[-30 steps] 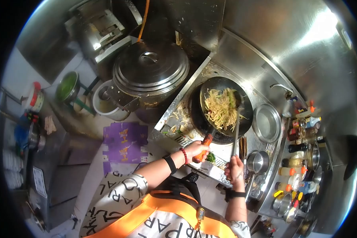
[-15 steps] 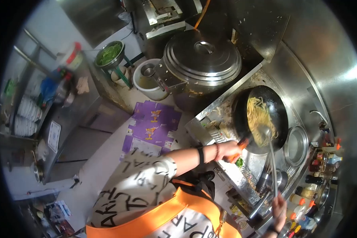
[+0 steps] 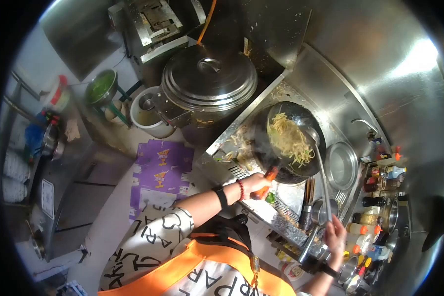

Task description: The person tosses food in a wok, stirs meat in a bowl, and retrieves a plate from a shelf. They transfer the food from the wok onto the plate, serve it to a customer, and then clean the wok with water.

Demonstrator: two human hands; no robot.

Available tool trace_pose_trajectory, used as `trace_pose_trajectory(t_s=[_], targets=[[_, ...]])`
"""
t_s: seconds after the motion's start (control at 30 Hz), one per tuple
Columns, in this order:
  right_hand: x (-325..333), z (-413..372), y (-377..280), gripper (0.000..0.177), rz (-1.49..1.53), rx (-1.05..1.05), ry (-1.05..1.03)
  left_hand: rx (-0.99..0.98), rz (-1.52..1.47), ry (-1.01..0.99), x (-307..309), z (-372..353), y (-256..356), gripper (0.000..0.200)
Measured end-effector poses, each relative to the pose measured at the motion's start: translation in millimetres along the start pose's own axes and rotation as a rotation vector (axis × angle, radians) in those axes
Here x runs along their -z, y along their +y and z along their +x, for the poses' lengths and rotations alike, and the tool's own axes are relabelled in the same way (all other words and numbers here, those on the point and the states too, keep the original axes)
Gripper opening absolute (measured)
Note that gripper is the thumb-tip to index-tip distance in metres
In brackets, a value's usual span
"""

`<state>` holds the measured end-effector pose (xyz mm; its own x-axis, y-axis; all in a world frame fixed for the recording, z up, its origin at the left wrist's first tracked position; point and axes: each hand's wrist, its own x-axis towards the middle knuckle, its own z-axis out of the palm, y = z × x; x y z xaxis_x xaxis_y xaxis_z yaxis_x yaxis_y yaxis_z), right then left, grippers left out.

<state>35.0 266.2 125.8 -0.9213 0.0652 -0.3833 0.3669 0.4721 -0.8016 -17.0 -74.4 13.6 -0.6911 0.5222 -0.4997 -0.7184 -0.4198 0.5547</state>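
My left hand [image 3: 254, 183] is closed around the orange-brown handle [image 3: 268, 180] of a black wok [image 3: 308, 111]. A tangle of pale yellow noodles [image 3: 289, 136] lies in the wok, which sits on the stove. My right hand [image 3: 335, 234] grips the end of a long metal ladle [image 3: 323, 181]. The ladle's bowl is inside the wok, at the right side of the noodles. Near my left hand is a bit of green vegetable [image 3: 270, 198] on the stove's front edge.
A large lidded pot [image 3: 209, 81] stands left of the stove. Beyond it are a white bucket [image 3: 153, 129] and a bowl of greens [image 3: 101, 88]. Right of the wok is a metal basin [image 3: 342, 166], with several seasoning bottles [image 3: 367, 229] nearby. Flattened purple cardboard [image 3: 162, 163] covers some floor.
The camera view has shifted, moving the scene leftward. The noodles have spread toward the wok's front right. The ladle's bowl has moved from the near part of the wok to its right side.
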Motion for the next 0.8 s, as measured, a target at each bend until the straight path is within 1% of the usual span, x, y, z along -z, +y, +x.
trace_pose_trajectory(t_s=[0.03,0.1,0.17,0.2,0.23,0.3,0.37,0.4,0.43,0.5,0.57,0.6,0.63,0.7,0.73,0.77,0.8], targets=[[-25,16,6,0.041,0.069,-0.069,0.000,-0.019,0.026,0.024,-1,2,-4,0.010],[-88,30,-13,0.043,0.127,-0.234,-0.041,0.000,0.000,0.055,-3,8,-10,0.010],[-116,24,-6,0.043,-0.032,-0.108,-0.084,0.046,-0.060,0.045,-2,7,-10,0.011],[-106,23,20,0.042,-0.235,0.155,-0.045,0.044,-0.048,0.040,-1,7,-8,0.011],[-90,7,23,0.041,-0.320,0.360,0.007,0.046,-0.043,0.036,-1,6,-9,0.011],[-57,-39,-1,0.039,-0.501,0.240,0.008,0.043,-0.037,0.049,0,6,-11,0.011],[-31,-51,21,0.037,-0.493,0.161,-0.030,0.016,-0.023,0.028,2,9,-12,0.012],[-26,-38,38,0.036,-0.492,0.188,-0.022,0.023,-0.060,0.016,1,8,-12,0.013],[-24,-20,54,0.038,-0.376,0.189,-0.030,0.019,-0.044,0.029,0,7,-12,0.012],[-18,22,60,0.038,-0.532,0.330,0.024,0.029,-0.056,0.036,1,9,-13,0.012],[-20,27,27,0.036,-0.077,0.030,-0.042,0.026,-0.061,0.039,1,7,-14,0.013],[-20,18,5,0.038,-0.043,-0.072,-0.040,0.022,-0.075,0.041,1,7,-14,0.013],[-27,15,10,0.038,-0.043,-0.072,-0.040,0.022,-0.075,0.041,2,8,-14,0.013],[-47,19,38,0.039,0.107,-0.051,0.145,0.017,-0.077,0.030,3,11,-17,0.013],[-69,43,73,0.041,0.117,0.064,0.192,0.021,-0.075,0.029,3,10,-18,0.013],[-94,54,76,0.039,0.115,0.014,0.224,0.030,-0.074,0.034,2,10,-18,0.014],[-116,41,24,0.040,0.264,-0.181,0.104,0.033,-0.076,0.040,1,11,-15,0.014]])
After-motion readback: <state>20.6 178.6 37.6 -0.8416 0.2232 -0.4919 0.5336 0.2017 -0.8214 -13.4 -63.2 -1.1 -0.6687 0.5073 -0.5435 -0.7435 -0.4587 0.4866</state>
